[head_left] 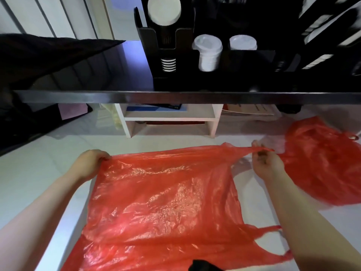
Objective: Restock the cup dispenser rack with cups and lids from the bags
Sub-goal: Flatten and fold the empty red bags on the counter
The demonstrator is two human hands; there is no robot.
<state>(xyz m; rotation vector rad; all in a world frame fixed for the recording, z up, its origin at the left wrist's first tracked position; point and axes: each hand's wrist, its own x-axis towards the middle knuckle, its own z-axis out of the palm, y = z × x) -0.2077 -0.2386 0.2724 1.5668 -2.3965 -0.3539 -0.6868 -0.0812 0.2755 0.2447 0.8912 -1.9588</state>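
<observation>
Now both hands [91, 163] [265, 165] pinch the red bag [162, 196].

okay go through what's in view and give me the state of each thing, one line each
left hand: gripping one corner of the flat red bag
right hand: pinching its stretched handle
flat red bag: held spread out, looks empty
second red bag: crumpled on the floor
cup dispenser rack: slots hold white cups and lids

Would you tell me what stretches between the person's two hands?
In the head view, a flat red bag stretches between the left hand and right hand.
</observation>
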